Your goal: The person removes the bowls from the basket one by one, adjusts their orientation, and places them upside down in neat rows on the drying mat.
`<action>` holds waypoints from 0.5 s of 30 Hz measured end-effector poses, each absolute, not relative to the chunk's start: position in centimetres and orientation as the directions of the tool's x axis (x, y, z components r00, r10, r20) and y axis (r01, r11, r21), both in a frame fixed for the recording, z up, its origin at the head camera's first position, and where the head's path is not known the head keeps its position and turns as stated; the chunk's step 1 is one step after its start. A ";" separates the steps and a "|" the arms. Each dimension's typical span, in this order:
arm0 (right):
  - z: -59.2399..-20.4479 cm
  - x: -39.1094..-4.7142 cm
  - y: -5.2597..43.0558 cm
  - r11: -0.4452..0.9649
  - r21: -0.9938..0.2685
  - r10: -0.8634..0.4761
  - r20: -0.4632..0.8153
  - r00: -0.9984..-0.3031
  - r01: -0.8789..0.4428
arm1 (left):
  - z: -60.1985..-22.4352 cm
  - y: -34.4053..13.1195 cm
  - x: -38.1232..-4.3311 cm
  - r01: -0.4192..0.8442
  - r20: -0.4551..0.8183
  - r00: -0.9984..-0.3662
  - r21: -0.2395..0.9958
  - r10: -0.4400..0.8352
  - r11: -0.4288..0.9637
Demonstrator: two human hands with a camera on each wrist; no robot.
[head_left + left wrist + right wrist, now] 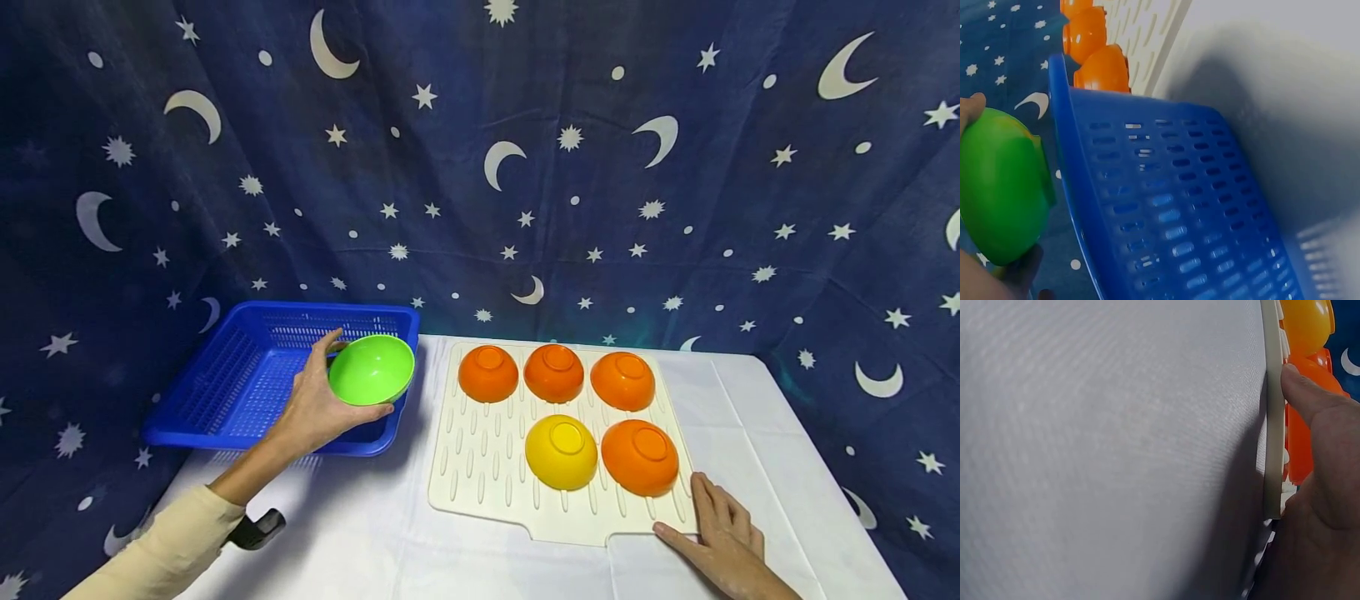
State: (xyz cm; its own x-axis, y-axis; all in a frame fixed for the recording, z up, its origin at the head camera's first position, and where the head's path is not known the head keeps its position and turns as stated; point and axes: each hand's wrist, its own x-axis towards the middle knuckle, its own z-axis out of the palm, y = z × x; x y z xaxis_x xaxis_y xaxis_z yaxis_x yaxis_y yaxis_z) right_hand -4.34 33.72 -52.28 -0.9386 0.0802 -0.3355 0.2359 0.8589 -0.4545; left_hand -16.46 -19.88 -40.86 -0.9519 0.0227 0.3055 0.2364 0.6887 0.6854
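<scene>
My left hand [318, 404] grips a bright green bowl [372, 369] by its sides, thumb low and fingers behind. The bowl is raised over the right end of a blue slotted basket [225, 439], its inside facing me. In the left wrist view the green bowl [1004, 187] appears beside the basket wall [1166, 187]. At the right front corner of a cream ribbed drainboard [480, 492], my right hand [723, 533] rests with fingers extended and thumb on the edge. Upside down on the board sit a yellow bowl [562, 452] and several orange bowls [640, 457].
A white cloth [360, 533] covers the table, its right edge sloping away at the far right. Behind it hangs a dark blue curtain [465, 233] with moons and stars. A black strap piece [257, 530] sticks out by my left wrist.
</scene>
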 end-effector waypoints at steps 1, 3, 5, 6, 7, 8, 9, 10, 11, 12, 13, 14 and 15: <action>-52.3 -4.3 33.7 0.860 -0.454 0.079 -0.333 -0.940 0.233 | -40.9 -19.8 -16.4 0.241 0.306 -0.952 0.688 0.028 0.685; -52.3 -4.3 33.7 0.863 -0.453 0.077 -0.320 -0.944 0.224 | -41.1 -19.6 -16.3 0.256 0.310 -0.950 0.689 0.043 0.678; -52.3 -4.2 33.7 0.866 -0.454 0.069 -0.306 -0.950 0.209 | -41.2 -19.5 -16.2 0.267 0.312 -0.948 0.686 0.059 0.677; -52.3 -4.2 33.7 0.867 -0.455 0.067 -0.294 -0.953 0.202 | -41.3 -19.4 -16.1 0.274 0.314 -0.947 0.684 0.067 0.676; -52.3 -4.2 33.7 0.868 -0.456 0.066 -0.284 -0.957 0.195 | -41.3 -19.3 -16.1 0.280 0.315 -0.946 0.684 0.073 0.674; -52.3 -4.1 33.7 0.868 -0.458 0.064 -0.274 -0.959 0.189 | -41.4 -19.2 -16.1 0.285 0.316 -0.945 0.684 0.078 0.672; -52.3 -4.1 33.7 0.867 -0.462 0.060 -0.271 -0.961 0.184 | -41.4 -19.2 -16.1 0.288 0.318 -0.945 0.682 0.082 0.672; -52.3 -4.1 33.7 0.868 -0.464 0.058 -0.265 -0.963 0.180 | -41.5 -19.1 -16.1 0.289 0.318 -0.944 0.681 0.084 0.673; -52.2 -4.0 33.7 0.867 -0.467 0.054 -0.261 -0.964 0.175 | -41.5 -19.0 -16.1 0.293 0.321 -0.943 0.681 0.087 0.671; -52.1 -4.1 33.7 0.865 -0.471 0.051 -0.264 -0.963 0.175 | -41.6 -18.9 -16.1 0.295 0.321 -0.943 0.681 0.089 0.670; -51.9 -4.1 33.7 0.864 -0.470 0.048 -0.273 -0.961 0.177 | -41.6 -18.7 -16.0 0.298 0.321 -0.943 0.683 0.092 0.667; -51.7 -4.2 33.8 0.865 -0.468 0.048 -0.278 -0.959 0.179 | -41.7 -18.6 -16.0 0.303 0.323 -0.942 0.684 0.097 0.664; -51.5 -4.2 34.0 0.869 -0.461 0.048 -0.282 -0.958 0.179 | -41.8 -18.4 -16.1 0.308 0.325 -0.940 0.685 0.101 0.660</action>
